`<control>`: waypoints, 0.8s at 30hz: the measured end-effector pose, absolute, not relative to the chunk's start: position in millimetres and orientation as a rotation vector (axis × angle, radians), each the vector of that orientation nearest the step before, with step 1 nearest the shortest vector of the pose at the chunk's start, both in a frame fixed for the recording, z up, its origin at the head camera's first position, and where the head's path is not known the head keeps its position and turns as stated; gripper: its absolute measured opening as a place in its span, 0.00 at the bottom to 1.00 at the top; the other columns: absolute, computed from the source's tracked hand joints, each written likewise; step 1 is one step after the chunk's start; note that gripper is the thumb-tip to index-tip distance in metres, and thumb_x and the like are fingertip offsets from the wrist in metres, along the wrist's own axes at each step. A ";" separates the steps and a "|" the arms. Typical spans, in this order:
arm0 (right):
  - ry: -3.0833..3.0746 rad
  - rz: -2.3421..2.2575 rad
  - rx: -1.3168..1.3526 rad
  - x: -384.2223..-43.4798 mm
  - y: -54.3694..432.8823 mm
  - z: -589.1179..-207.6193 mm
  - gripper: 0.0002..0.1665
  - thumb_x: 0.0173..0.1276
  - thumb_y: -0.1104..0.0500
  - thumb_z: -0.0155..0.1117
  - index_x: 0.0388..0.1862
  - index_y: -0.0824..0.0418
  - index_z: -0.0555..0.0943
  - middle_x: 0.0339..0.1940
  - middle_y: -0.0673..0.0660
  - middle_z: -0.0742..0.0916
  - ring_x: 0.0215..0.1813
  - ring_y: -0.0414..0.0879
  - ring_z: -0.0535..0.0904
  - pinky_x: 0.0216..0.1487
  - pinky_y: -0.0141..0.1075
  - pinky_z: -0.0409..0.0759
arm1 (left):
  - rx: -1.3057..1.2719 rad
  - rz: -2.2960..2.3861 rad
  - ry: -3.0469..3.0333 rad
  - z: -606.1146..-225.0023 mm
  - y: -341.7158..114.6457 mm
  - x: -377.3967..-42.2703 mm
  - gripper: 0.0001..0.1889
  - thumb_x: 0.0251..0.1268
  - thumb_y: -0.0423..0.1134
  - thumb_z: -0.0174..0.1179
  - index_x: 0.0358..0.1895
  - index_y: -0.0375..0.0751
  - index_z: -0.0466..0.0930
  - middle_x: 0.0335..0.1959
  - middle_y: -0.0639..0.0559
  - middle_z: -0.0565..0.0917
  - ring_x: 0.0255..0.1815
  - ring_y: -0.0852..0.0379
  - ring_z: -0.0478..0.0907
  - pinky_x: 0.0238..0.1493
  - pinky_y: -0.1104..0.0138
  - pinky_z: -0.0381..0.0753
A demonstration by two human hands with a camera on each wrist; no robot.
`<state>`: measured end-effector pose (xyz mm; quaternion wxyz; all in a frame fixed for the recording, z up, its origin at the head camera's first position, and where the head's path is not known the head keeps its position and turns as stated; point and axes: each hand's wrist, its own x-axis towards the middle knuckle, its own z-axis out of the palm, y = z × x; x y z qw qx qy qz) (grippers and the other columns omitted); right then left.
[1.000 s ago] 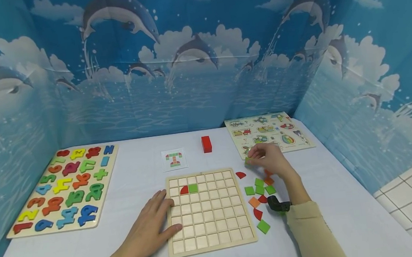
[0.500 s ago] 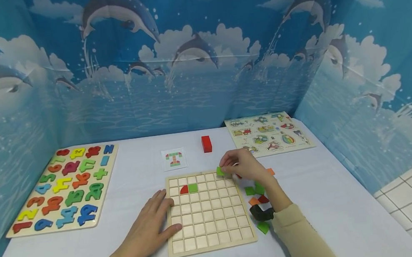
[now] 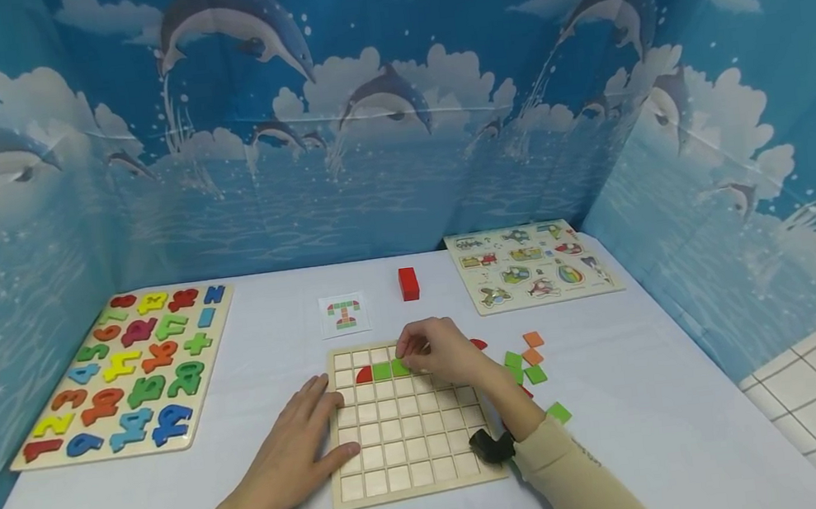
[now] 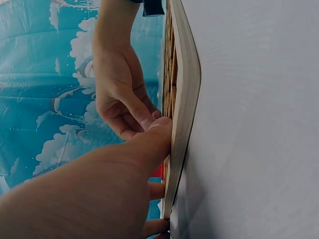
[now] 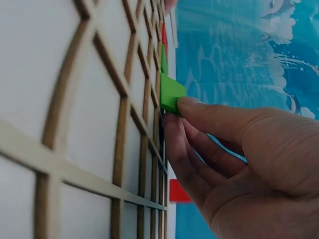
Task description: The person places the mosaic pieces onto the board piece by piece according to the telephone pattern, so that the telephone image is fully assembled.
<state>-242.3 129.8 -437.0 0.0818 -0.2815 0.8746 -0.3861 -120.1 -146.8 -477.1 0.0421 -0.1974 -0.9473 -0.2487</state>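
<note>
My right hand (image 3: pixel 442 352) pinches a green square tile (image 5: pixel 171 92) between thumb and fingers. The tile is tilted at a cell in the second row of the wooden grid board (image 3: pixel 392 457). Directly left of it sit another green square tile (image 3: pixel 381 371) and a red quarter-circle tile (image 3: pixel 364 374), each in its own cell. My left hand (image 3: pixel 289 441) rests on the board's left edge, fingers spread, thumb over the rim. In the left wrist view, the left thumb (image 4: pixel 160 130) presses on the board's wooden side.
Loose green, orange and red tiles (image 3: pixel 536 374) lie right of the board, partly behind the right forearm. Behind the board are a pattern card (image 3: pixel 345 316) and a red block (image 3: pixel 409 284). A number puzzle (image 3: pixel 122 376) lies left, a picture puzzle (image 3: pixel 532 266) back right.
My right hand has carried the green square tile leftward from the loose tiles, over the board's upper right, to beside the placed green tile. My left hand has stayed in place.
</note>
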 end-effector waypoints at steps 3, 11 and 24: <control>2.638 -1.139 -0.797 -239.6 126.6 -436.9 0.06 0.68 0.67 0.75 0.38 0.57 0.87 0.32 0.48 0.88 0.38 0.40 0.82 0.45 0.32 0.84 | -0.607 -0.761 -2.894 -477.1 -146.5 -120.3 0.31 0.67 0.59 0.70 0.64 0.46 0.74 0.81 0.35 0.66 0.84 0.35 0.59 0.81 0.39 0.62; 2.657 -1.066 -0.793 -241.1 130.6 -432.2 0.05 0.69 0.65 0.75 0.40 0.57 0.90 0.36 0.49 0.91 0.40 0.40 0.83 0.46 0.34 0.84 | -0.599 -0.751 -2.905 -477.0 -146.6 -120.5 0.30 0.68 0.60 0.69 0.64 0.47 0.74 0.81 0.35 0.65 0.84 0.35 0.58 0.80 0.39 0.63; 2.746 -1.091 -0.654 -260.3 191.3 -416.5 0.09 0.70 0.63 0.73 0.48 0.61 0.90 0.42 0.53 0.91 0.44 0.47 0.87 0.41 0.37 0.85 | -0.594 -0.751 -2.917 -475.8 -146.6 -120.4 0.30 0.68 0.60 0.69 0.64 0.47 0.74 0.81 0.36 0.65 0.84 0.35 0.58 0.81 0.40 0.63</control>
